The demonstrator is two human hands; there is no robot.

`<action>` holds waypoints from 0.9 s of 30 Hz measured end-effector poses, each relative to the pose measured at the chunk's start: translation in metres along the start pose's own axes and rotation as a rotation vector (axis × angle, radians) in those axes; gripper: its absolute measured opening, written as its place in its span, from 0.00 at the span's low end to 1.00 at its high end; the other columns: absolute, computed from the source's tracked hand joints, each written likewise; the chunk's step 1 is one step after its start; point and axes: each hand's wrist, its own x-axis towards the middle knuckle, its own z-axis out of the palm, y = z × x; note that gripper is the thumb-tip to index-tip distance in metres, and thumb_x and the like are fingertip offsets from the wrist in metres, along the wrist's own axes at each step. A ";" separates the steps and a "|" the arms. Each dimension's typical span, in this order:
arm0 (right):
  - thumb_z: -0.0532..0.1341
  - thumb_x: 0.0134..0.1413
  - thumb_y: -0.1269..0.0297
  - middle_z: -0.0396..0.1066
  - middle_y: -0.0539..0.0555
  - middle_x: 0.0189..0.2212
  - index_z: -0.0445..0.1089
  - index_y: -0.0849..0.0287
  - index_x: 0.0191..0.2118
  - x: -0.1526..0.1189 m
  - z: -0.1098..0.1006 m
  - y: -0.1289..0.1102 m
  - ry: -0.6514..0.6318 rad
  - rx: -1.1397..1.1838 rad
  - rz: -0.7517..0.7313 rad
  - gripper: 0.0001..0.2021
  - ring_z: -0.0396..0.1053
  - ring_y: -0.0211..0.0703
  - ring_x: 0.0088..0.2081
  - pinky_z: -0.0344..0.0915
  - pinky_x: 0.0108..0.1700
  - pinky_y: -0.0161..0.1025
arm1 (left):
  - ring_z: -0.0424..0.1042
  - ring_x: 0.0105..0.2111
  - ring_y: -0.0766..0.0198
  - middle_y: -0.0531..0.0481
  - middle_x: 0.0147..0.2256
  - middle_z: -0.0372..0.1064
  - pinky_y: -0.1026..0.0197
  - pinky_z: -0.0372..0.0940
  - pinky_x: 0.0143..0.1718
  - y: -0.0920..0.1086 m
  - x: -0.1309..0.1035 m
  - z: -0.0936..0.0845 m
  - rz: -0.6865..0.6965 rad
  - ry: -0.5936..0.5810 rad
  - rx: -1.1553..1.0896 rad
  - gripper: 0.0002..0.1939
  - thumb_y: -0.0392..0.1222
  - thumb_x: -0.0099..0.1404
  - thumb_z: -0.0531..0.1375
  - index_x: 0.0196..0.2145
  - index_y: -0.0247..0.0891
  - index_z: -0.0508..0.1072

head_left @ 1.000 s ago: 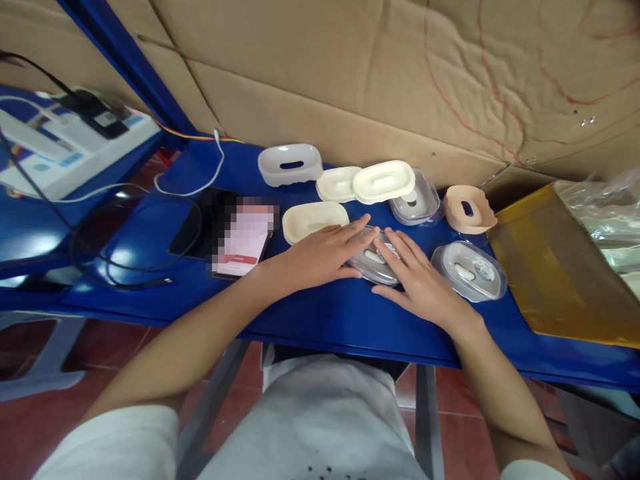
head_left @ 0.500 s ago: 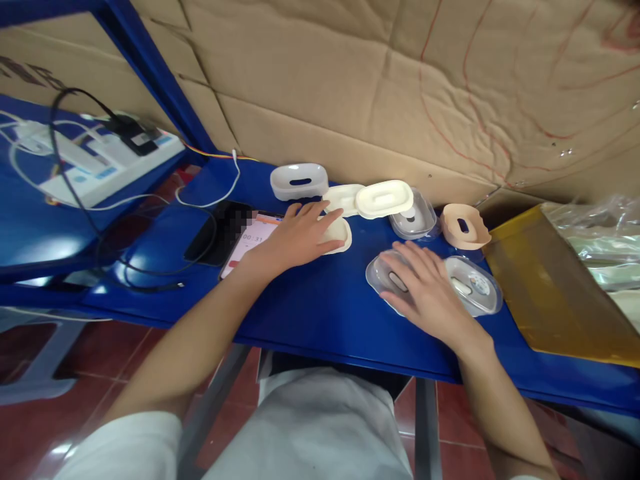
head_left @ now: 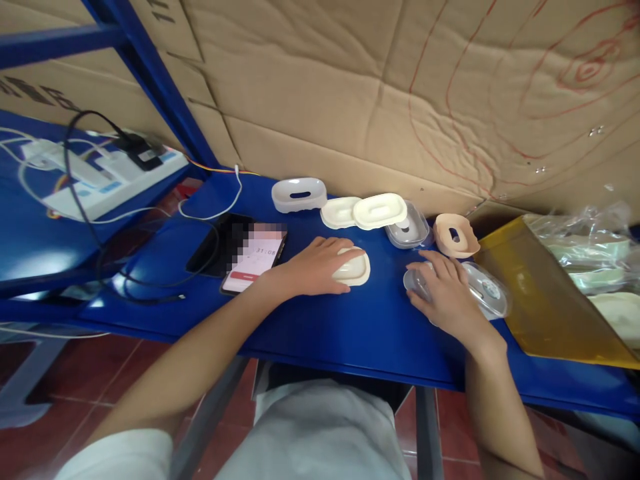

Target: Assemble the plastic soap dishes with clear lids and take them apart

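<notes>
A shallow cream oval dish (head_left: 353, 268) lies on the blue table, and my left hand (head_left: 323, 265) grips its left end, thumb on the near side and fingers along the far side. My right hand (head_left: 445, 290) is closed over a clear plastic oval case (head_left: 419, 283), which it partly hides. Touching that hand's right side is a second clear case (head_left: 486, 290) with a round sticker. Behind my hands are two overlapping cream oval dishes (head_left: 379, 211), another clear case (head_left: 407, 230), a peach slotted tray (head_left: 456, 235) and a white slotted tray (head_left: 299, 195).
A phone (head_left: 255, 257) with a running timer lies left of my left hand, beside a black item (head_left: 213, 247). Cables and a white power strip (head_left: 120, 180) occupy the far left. At right stands a yellow-brown box (head_left: 540, 300) with wrapped pieces. Cardboard (head_left: 310, 100) backs the table.
My left hand has come nearer and rightward, bringing the cream dish with it. My right hand has shifted right with the clear case, now beside the stickered one. The view has tilted slightly.
</notes>
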 end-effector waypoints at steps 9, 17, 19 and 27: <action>0.57 0.73 0.64 0.63 0.70 0.73 0.60 0.65 0.74 0.049 0.017 -0.016 0.028 -0.071 -0.009 0.29 0.61 0.67 0.73 0.53 0.73 0.67 | 0.65 0.69 0.42 0.36 0.71 0.62 0.42 0.58 0.68 -0.010 0.001 0.009 -0.009 0.186 0.099 0.32 0.39 0.73 0.64 0.71 0.42 0.64; 0.59 0.70 0.67 0.83 0.60 0.44 0.78 0.57 0.47 0.091 -0.012 0.001 0.102 0.010 0.101 0.09 0.80 0.58 0.47 0.69 0.56 0.55 | 0.69 0.67 0.43 0.37 0.68 0.67 0.40 0.60 0.66 -0.013 0.002 0.012 -0.061 0.267 0.205 0.26 0.35 0.76 0.56 0.69 0.40 0.66; 0.61 0.71 0.62 0.83 0.59 0.45 0.78 0.56 0.49 0.086 -0.026 0.007 0.248 0.155 0.122 0.09 0.80 0.56 0.47 0.71 0.54 0.53 | 0.70 0.65 0.43 0.37 0.67 0.69 0.40 0.60 0.66 -0.011 0.000 0.010 -0.084 0.269 0.224 0.26 0.34 0.76 0.55 0.69 0.39 0.67; 0.64 0.69 0.42 0.80 0.53 0.42 0.74 0.51 0.51 0.051 -0.036 0.003 0.446 0.900 0.327 0.18 0.79 0.45 0.37 0.76 0.44 0.47 | 0.70 0.65 0.41 0.35 0.67 0.69 0.36 0.60 0.67 -0.002 -0.001 0.004 -0.131 0.308 0.205 0.26 0.32 0.74 0.55 0.68 0.37 0.68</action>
